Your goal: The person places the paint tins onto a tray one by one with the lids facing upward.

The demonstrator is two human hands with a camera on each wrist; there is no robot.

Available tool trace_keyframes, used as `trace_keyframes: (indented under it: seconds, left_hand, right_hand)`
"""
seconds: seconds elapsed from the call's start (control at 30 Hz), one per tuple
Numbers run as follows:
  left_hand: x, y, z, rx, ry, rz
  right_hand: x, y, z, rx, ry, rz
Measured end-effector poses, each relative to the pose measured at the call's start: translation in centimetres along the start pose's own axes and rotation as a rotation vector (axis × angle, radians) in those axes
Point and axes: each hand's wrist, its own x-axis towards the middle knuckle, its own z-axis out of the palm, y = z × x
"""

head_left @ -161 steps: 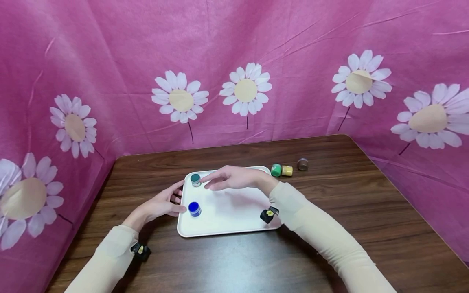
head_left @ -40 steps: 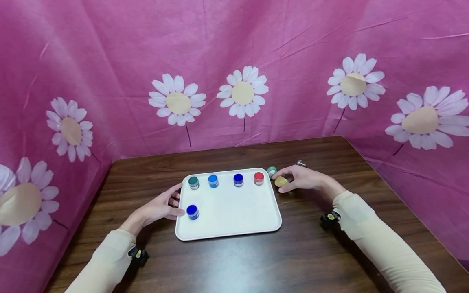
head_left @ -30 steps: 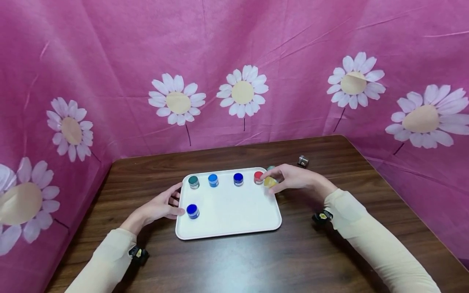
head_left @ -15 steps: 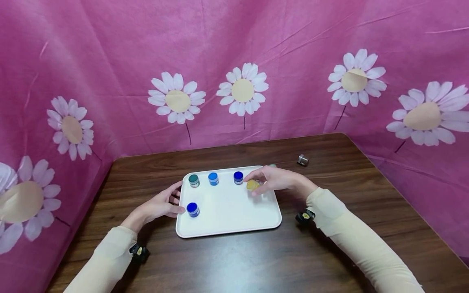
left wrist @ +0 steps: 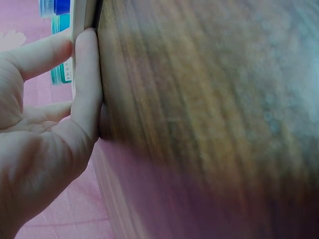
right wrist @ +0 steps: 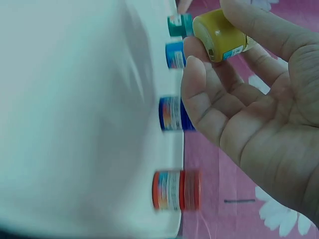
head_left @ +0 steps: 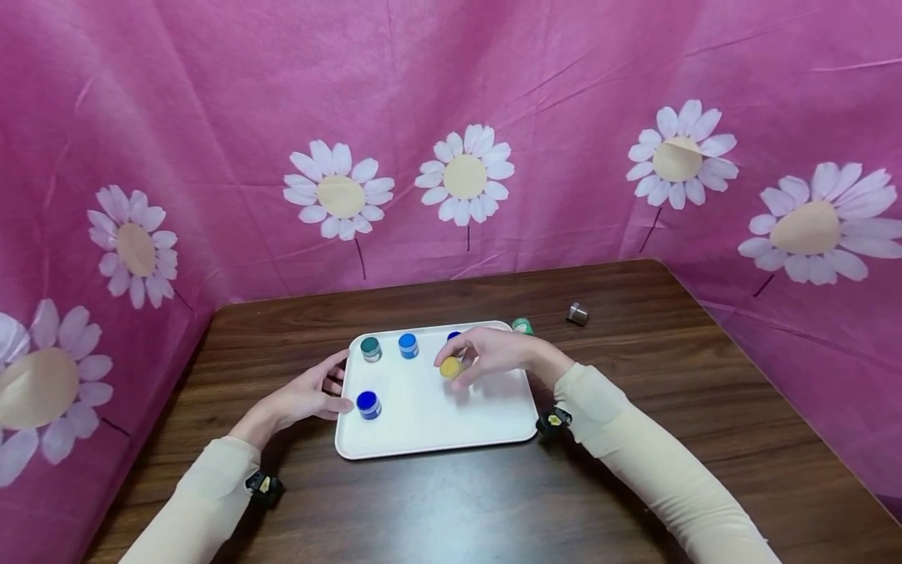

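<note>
My right hand (head_left: 489, 352) pinches a yellow paint jar (head_left: 450, 367) between thumb and fingers, held above the middle of the white tray (head_left: 423, 431). My left hand (head_left: 306, 398) rests against the tray's left rim, its fingers fairly straight along the edge. On the tray stand a dark green jar (head_left: 370, 349) and a light blue jar (head_left: 408, 346) at the back. A dark blue jar (head_left: 454, 336) beside them is mostly covered by my right hand. Another dark blue jar (head_left: 368, 405) stands at the left. The red jar (right wrist: 177, 190) shows only in the right wrist view.
Off the tray's back right corner lies a green jar (head_left: 522, 326), partly hidden by the right hand. A brownish jar (head_left: 578, 314) lies farther right on the wooden table (head_left: 655, 360). A pink flowered cloth (head_left: 564, 196) hangs around the table's back and sides.
The yellow jar was taken from the table right of the tray and carried left over it. Earlier, several jars came to stand along the tray's back. My left hand stays at the rim.
</note>
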Motion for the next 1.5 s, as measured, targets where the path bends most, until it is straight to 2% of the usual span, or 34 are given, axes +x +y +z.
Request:
trace_keyframes:
  seconds: [0.23, 0.47, 0.6, 0.73, 1.13, 1.5]
  left_hand:
    - [0.0, 0.0, 0.1, -0.022, -0.005, 0.015]
    - [0.0, 0.0, 0.1, -0.024, -0.008, 0.017]
    - [-0.1, 0.1, 0.0, -0.022, -0.008, 0.016]
    - [-0.2, 0.1, 0.0, -0.02, -0.002, 0.014]
    - [-0.1, -0.1, 0.1, -0.023, 0.001, 0.011]
    - [-0.2, 0.0, 0.1, -0.025, 0.008, 0.009]
  right_hand:
    - [1.8, -1.0, 1.2, 0.058, -0.042, -0.01]
    - [3.3, -1.7, 1.9, 0.026, -0.072, -0.059]
    - [4.1, -1.7, 2.3, 0.028, -0.062, -0.042]
    - [4.9, -1.6, 3.1, 0.078, -0.054, -0.015]
    - [6.4, -1.1, 4.7, 0.126, -0.096, 0.013]
    - [6.7, -1.1, 5.0, 0.133, -0.112, 0.075]
